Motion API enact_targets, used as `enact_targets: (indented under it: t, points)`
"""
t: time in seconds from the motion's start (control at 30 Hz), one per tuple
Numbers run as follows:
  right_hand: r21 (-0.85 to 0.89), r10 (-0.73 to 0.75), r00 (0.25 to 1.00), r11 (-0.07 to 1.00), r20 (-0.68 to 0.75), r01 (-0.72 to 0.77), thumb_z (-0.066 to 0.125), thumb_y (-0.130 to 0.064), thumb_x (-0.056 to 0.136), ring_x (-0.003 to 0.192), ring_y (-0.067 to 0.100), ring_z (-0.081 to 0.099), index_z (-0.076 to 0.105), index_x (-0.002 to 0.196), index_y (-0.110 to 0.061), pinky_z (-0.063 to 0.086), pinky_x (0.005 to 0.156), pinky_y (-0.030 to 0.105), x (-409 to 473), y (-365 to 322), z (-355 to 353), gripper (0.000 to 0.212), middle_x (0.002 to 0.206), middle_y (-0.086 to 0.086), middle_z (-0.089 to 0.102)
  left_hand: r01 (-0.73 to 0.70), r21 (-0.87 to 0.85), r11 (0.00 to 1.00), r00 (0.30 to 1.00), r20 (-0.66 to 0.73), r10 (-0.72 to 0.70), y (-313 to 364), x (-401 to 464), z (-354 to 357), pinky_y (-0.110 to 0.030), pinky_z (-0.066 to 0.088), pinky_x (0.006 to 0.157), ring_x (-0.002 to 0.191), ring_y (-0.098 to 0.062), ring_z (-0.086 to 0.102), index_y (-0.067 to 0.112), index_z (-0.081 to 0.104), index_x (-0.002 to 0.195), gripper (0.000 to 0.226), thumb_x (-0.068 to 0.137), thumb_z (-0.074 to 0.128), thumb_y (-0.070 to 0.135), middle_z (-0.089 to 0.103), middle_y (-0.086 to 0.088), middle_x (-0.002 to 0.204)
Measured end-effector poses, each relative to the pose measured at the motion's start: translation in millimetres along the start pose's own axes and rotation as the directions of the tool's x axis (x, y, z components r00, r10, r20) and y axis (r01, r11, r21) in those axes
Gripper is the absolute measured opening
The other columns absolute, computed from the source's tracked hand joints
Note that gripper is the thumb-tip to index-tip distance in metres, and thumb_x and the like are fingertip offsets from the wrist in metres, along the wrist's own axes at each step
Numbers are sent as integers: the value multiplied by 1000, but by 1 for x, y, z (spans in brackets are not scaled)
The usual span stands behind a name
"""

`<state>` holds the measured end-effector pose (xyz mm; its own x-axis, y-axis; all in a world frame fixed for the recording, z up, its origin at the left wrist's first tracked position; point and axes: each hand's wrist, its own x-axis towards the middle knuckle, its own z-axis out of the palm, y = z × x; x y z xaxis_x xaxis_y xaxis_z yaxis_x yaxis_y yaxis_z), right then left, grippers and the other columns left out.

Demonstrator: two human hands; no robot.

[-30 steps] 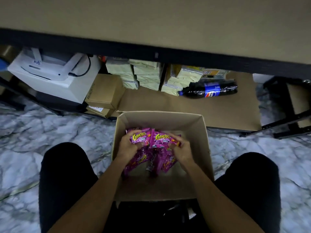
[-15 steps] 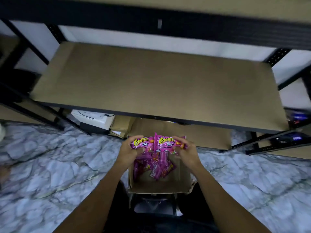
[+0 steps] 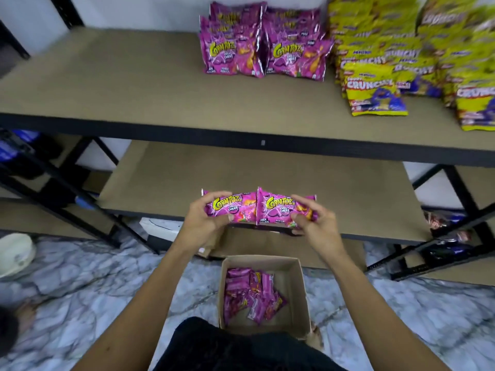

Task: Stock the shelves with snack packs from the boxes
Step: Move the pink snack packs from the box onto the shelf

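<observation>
Head view, looking down past both forearms. My left hand [image 3: 205, 219] grips the left end of a purple Corntoz pack [image 3: 229, 208], thumb on the front, fingers curled over its top edge. My right hand [image 3: 314, 223] pinches a second purple pack [image 3: 280, 210] at its right end, thumb on the front near the lower corner, fingers over the top. The 2 packs sit edge to edge, touching at the middle, held level in the air in front of the lower shelf [image 3: 267, 172], whose board shows bare brown. Below my hands, on the marbled floor [image 3: 80, 285], stands an open cardboard box [image 3: 300, 298] with a loose heap of more purple packs [image 3: 251, 295] lying in its bottom, jumbled and overlapping; count not readable. My dark-clad knee [image 3: 227, 346] is just in front of the box. Upper shelf [image 3: 120, 84]: purple stock [image 3: 262, 46] standing upright in 2 stacked rows toward the back centre, and just beside it to the right a block of yellow Crunchy packs [image 3: 375, 89], several rows deep, blurred toward the frame edge. Left part of that shelf is bare board. A pale round object [image 3: 16, 253] lies on the floor at far left; too blurred to identify.
</observation>
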<state>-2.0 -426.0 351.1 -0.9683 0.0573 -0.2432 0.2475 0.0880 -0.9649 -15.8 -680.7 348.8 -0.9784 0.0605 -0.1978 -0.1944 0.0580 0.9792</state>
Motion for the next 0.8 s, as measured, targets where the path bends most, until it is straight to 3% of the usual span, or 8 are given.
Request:
enact_targets:
  t: [0.13, 0.33, 0.4, 0.5, 0.63, 0.73, 0.8]
  points:
    - [-24, -163, 986, 987, -42, 162, 65, 3, 88, 73, 11, 68, 68, 110, -34, 59, 63, 27, -6, -57, 0, 44, 100, 8, 70, -177, 59, 983, 984, 3, 177, 66, 1, -13, -18, 53, 72, 83, -5, 66, 22, 67, 105, 48, 71, 76, -11, 71, 6, 91]
    - [40, -349, 932, 934, -97, 354, 63, 1, 90, 77, 15, 70, 67, 118, -28, 59, 64, 28, -4, -129, 16, 40, 101, 8, 71, -346, 72, 936, 938, 36, 344, 147, 15, -39, -17, 52, 76, 83, -4, 66, 24, 67, 105, 46, 73, 75, -9, 71, 8, 91]
    - [27, -411, 906, 909, -104, 416, 62, -1, 92, 78, 16, 72, 66, 120, -29, 59, 65, 29, 13, -151, 21, 40, 100, 1, 71, -399, 95, 912, 917, 37, 397, 166, 33, -45, -24, 53, 85, 92, -9, 66, 28, 68, 105, 46, 72, 79, -3, 70, 2, 100]
    - [-34, -471, 872, 881, -132, 471, 62, -2, 92, 75, 16, 71, 65, 121, -30, 60, 67, 32, 51, -170, 28, 41, 96, -22, 70, -426, 83, 901, 904, 14, 427, 177, 74, -50, -42, 48, 101, 108, -22, 64, 34, 71, 103, 48, 65, 84, 8, 68, -6, 116]
    - [-156, -471, 865, 880, -172, 448, 67, -13, 90, 77, 17, 71, 65, 123, -36, 61, 75, 38, 104, -172, 30, 41, 114, -12, 68, -350, 15, 937, 936, -29, 350, 167, 124, -50, -53, 43, 105, 121, -29, 57, 32, 72, 102, 52, 65, 82, -4, 60, -6, 129]
    - [-251, -500, 841, 858, -206, 448, 73, -19, 86, 97, 13, 67, 63, 126, -36, 54, 84, 19, 132, -179, 23, 44, 128, -9, 62, -360, 124, 925, 927, -65, 370, 174, 151, -47, -45, 39, 110, 124, -21, 53, 32, 71, 104, 52, 66, 83, -3, 61, 1, 127]
    - [-339, -538, 813, 824, -220, 454, 73, -14, 86, 98, 18, 65, 62, 128, -30, 51, 88, 17, 147, -187, 16, 46, 128, -1, 58, -391, 184, 902, 911, -62, 408, 187, 163, -40, -30, 37, 109, 120, -14, 53, 22, 69, 105, 47, 69, 80, -6, 62, 7, 119]
